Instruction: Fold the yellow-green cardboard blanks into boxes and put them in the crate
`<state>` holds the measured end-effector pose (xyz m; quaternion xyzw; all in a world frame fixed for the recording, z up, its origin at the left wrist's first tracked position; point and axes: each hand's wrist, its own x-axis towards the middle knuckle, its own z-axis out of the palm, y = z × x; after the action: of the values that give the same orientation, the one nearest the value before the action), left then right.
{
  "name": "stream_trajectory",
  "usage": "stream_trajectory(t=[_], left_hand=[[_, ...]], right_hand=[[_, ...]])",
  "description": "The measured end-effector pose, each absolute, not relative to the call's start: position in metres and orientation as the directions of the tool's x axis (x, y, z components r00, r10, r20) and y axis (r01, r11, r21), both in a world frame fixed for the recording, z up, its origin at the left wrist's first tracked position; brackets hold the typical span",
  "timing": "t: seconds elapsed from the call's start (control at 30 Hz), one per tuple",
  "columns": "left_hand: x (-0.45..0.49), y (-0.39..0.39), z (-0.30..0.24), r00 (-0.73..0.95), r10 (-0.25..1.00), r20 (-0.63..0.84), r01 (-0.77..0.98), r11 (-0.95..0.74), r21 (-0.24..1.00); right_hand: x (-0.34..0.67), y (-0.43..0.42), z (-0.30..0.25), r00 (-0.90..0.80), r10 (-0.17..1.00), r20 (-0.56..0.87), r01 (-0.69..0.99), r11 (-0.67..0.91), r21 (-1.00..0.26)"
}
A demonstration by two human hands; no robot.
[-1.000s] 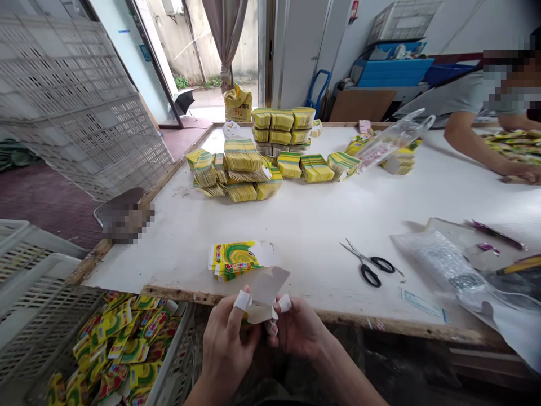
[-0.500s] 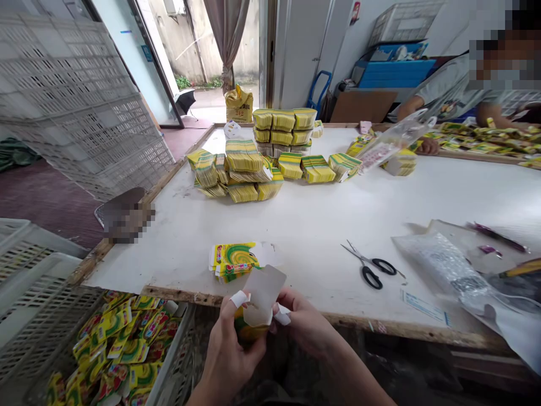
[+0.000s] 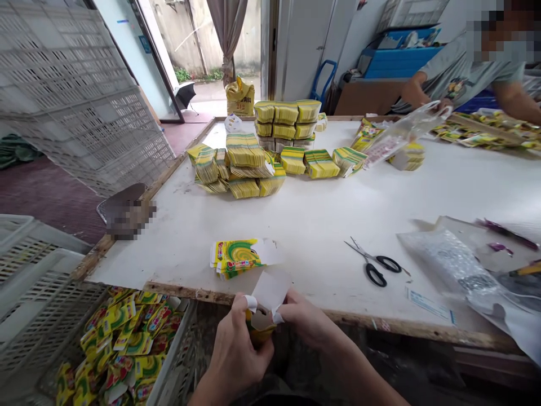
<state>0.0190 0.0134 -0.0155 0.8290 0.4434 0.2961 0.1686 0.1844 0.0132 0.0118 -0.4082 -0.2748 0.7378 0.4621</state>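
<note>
Both my hands hold one small yellow-green carton (image 3: 261, 321) just below the near edge of the white table (image 3: 313, 225). My left hand (image 3: 236, 349) wraps round the carton's body, its fingertip taped white. My right hand (image 3: 302, 321) pinches the carton's white flap, which stands up open. A short stack of flat yellow-green cartons (image 3: 236, 256) lies on the table just beyond my hands.
Black-handled scissors (image 3: 374, 265) lie to the right, next to clear plastic bags (image 3: 456, 265). Large piles of flat cartons (image 3: 262, 152) sit at the far end. A white crate (image 3: 114, 344) at lower left holds folded cartons. Another person (image 3: 465, 67) works at the far right corner.
My hands have turned the carton and its white flap now stands more upright. The person at the far right has pulled back from the table edge. The view has shifted slightly.
</note>
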Motion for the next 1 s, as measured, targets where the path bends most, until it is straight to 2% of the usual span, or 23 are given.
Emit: stream_trajectory(t=[0.1, 0.37, 0.57, 0.73, 0.83, 0.9, 1.0], left_hand=[[0.02, 0.014, -0.011, 0.43, 0.855, 0.29, 0.667, -0.517, 0.536], [0.025, 0.011, 0.001, 0.449, 0.858, 0.25, 0.679, -0.51, 0.528], [0.024, 0.011, 0.002, 0.413, 0.898, 0.151, 0.66, -0.409, 0.63], [0.029, 0.01, 0.009, 0.379, 0.925, 0.026, 0.593, -0.264, 0.761], [0.032, 0.011, 0.011, 0.363, 0.932, 0.012, 0.538, -0.22, 0.813], [0.033, 0.013, 0.009, 0.393, 0.919, 0.031, 0.488, -0.237, 0.84], [0.033, 0.016, 0.003, 0.447, 0.891, 0.077, 0.471, -0.308, 0.827]], right_hand=[[0.185, 0.01, 0.013, -0.23, 0.931, -0.284, -0.438, -0.36, -0.824], [0.192, 0.004, 0.009, -0.276, 0.927, -0.255, -0.443, -0.358, -0.822], [0.19, -0.001, 0.006, -0.119, 0.985, -0.126, -0.389, -0.163, -0.907], [0.192, -0.008, 0.002, -0.08, 0.996, 0.027, -0.246, 0.007, -0.969], [0.193, -0.011, 0.005, -0.06, 0.985, 0.163, -0.022, 0.162, -0.987], [0.192, -0.011, 0.006, -0.07, 0.963, 0.262, 0.127, 0.269, -0.955], [0.187, -0.009, 0.003, -0.045, 0.945, 0.325, 0.193, 0.327, -0.925]])
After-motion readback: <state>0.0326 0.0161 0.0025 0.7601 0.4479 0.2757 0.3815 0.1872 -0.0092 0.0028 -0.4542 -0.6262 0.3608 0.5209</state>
